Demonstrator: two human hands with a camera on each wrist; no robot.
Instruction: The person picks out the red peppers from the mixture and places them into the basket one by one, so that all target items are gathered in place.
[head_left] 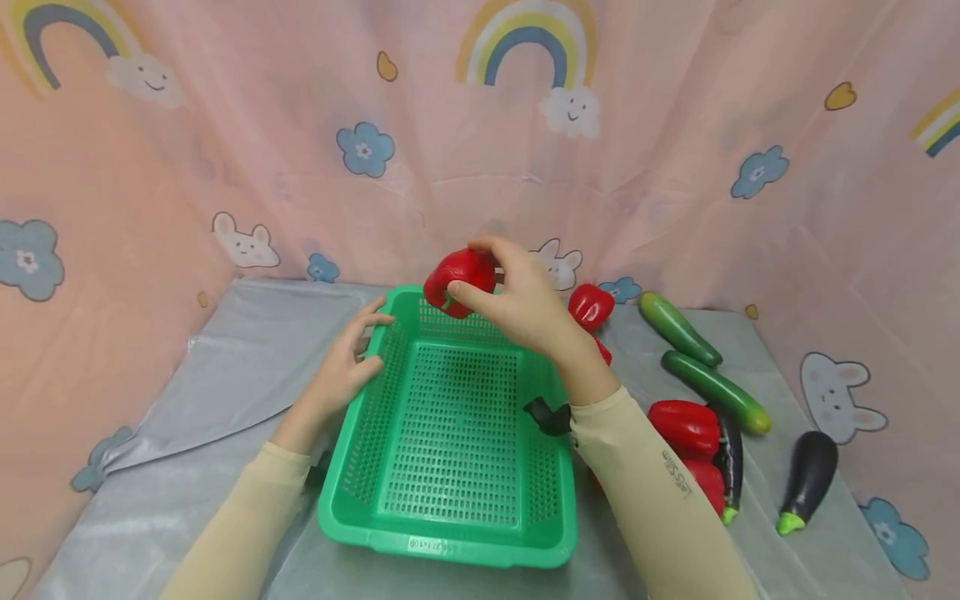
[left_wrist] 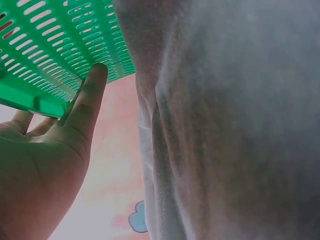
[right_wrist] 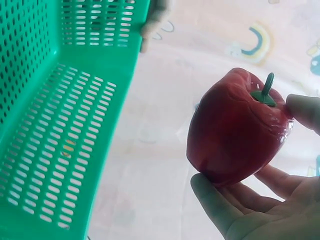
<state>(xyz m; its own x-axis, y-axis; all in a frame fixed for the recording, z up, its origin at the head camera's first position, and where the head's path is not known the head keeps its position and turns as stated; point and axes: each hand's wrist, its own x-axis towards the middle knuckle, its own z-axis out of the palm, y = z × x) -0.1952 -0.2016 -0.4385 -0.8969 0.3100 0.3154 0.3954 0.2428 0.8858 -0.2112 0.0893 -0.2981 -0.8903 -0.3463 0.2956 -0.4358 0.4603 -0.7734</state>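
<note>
My right hand [head_left: 521, 296] holds a red bell pepper [head_left: 459, 279] above the far end of a green plastic basket [head_left: 450, 546]. In the right wrist view, the thumb and fingertips grip this glossy pepper [right_wrist: 235, 130] from both sides, its green stem showing. The left hand [head_left: 348, 358] rests at the basket's left rim with its fingers fairly straight. From the left wrist, the fingers [left_wrist: 87, 105] touch the outside of the perforated basket wall [left_wrist: 60, 45].
Right of the basket lie more red bell peppers [head_left: 682, 427], partly behind the right arm. Two green cucumber-like vegetables [head_left: 712, 387] and two dark eggplants [head_left: 812, 475] lie farther right. A grey cloth [head_left: 247, 350] covers the table; a pink patterned curtain [head_left: 420, 208] hangs behind.
</note>
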